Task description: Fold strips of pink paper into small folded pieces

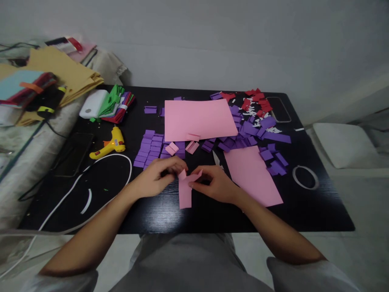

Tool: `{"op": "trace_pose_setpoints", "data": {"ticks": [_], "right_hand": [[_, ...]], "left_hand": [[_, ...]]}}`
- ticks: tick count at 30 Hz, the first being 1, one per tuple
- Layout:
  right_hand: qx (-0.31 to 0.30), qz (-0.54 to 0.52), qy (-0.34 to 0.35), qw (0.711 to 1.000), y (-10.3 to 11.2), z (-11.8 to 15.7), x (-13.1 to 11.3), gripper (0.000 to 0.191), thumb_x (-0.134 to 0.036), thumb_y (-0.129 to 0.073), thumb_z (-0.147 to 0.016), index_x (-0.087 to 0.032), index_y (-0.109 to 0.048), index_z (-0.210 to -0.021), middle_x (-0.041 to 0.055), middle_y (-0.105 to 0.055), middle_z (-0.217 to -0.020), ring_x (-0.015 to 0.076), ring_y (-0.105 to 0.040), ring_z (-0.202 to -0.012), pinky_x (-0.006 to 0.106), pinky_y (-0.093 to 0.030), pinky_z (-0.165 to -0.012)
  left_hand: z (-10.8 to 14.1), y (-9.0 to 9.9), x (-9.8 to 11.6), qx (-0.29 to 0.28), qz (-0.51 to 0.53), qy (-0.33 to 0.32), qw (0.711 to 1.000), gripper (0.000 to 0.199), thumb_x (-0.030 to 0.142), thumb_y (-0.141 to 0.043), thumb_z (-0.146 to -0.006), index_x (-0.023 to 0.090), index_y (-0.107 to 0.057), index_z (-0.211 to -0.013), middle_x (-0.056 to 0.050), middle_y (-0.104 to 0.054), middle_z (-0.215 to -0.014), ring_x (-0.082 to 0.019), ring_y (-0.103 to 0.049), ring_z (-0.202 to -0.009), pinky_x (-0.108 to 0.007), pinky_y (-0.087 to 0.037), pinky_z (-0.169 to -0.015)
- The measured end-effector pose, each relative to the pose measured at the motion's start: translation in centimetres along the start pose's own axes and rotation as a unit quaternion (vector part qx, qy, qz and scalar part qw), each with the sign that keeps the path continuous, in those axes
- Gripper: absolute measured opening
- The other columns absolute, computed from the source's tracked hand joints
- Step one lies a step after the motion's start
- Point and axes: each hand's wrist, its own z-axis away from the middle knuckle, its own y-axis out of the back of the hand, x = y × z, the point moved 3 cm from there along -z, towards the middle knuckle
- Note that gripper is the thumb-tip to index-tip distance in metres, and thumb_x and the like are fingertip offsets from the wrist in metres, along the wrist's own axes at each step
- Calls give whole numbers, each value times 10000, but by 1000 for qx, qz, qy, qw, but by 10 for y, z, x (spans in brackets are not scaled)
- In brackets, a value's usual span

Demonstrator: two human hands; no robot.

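Note:
Near the table's front, a pink paper strip (185, 194) hangs between my two hands, its upper part bent out to either side. My left hand (159, 175) pinches its upper left corner. My right hand (214, 182) grips the right side between thumb and fingers. Just beyond lie small folded pink pieces (192, 147) and rows of folded purple pieces (150, 148). One large pink sheet (199, 119) lies behind them, and another pink sheet (253, 174) is partly under my right forearm. A pointed blade (216, 158) shows beside my right hand, its other end hidden.
A yellow glue gun (110, 144) with a white cord (131, 166) lies at left. Behind it are a white box (94, 103) and bundled coloured paper (114, 105). Purple and red scraps (258, 101) are heaped at right, near a tape roll (305, 177).

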Motion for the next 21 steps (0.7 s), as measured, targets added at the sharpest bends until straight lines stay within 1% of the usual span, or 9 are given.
{"op": "trace_pose_setpoints", "data": {"ticks": [1,3,6,7,10,13,16,18,21], "right_hand": [[13,-2,-3,1000,1,-1,1,105,-282,-746,-857,-196,-717,-911,18,-741,-824,161,-699,-739,291,-572,-697],[35,-6,-6,999,4,-2,1,117,-292,-756,-850,-197,-721,-908,24,-752,-835,170,-714,-756,304,-585,-715],[54,-11,0,998,6,-3,0,134,-314,-768,-848,-201,-721,-903,25,-766,-850,179,-736,-780,313,-597,-739],[59,-11,4,998,6,-3,-1,137,-318,-767,-852,-201,-721,-907,29,-772,-864,183,-744,-797,319,-602,-754],[64,-15,8,998,5,-2,-2,151,-336,-762,-865,-200,-719,-916,39,-780,-893,195,-758,-830,335,-611,-785],[78,-32,4,996,3,-1,-1,166,-350,-772,-860,-209,-686,-871,20,-758,-847,185,-745,-798,327,-610,-767],[104,-56,7,993,2,-1,2,205,-355,-798,-841,-217,-649,-876,-2,-725,-825,166,-722,-775,309,-606,-755],[116,-75,9,990,2,-2,4,251,-374,-816,-827,-223,-633,-909,-4,-717,-849,156,-708,-775,306,-606,-757],[128,-108,1,986,2,-3,7,329,-405,-847,-793,-232,-613,-945,-1,-719,-881,151,-699,-780,307,-608,-759]], "left_hand": [[0,1,3,-6,-20,-20,1000,313,91,-559,-779,195,-681,-1048,-47,-729,-986,-167,-672,-833,-285,-529,-752],[0,1,8,-17,-49,-44,998,278,108,-610,-769,193,-681,-1023,-46,-718,-979,-162,-655,-801,-280,-522,-735],[-2,-2,7,-5,-70,-29,997,88,199,-682,-858,184,-661,-942,-22,-682,-875,-134,-628,-733,-252,-501,-690],[-2,-4,5,5,-69,-15,997,79,238,-693,-885,182,-652,-923,-10,-666,-836,-128,-621,-718,-246,-492,-680],[-2,-9,-3,41,-40,15,998,171,323,-710,-915,177,-635,-866,11,-626,-751,-117,-586,-681,-236,-459,-645],[-1,-12,-9,79,5,42,996,230,348,-741,-897,176,-612,-816,27,-591,-704,-103,-540,-638,-229,-428,-608],[-1,-15,-12,110,61,56,990,242,336,-793,-849,183,-605,-845,38,-583,-704,-99,-528,-629,-225,-422,-594],[-2,-16,-14,132,97,57,985,273,328,-826,-814,191,-596,-869,46,-581,-705,-99,-531,-625,-224,-433,-595],[-4,-17,-17,150,131,62,978,303,328,-844,-797,198,-590,-897,43,-607,-726,-101,-557,-634,-231,-465,-621]]}}
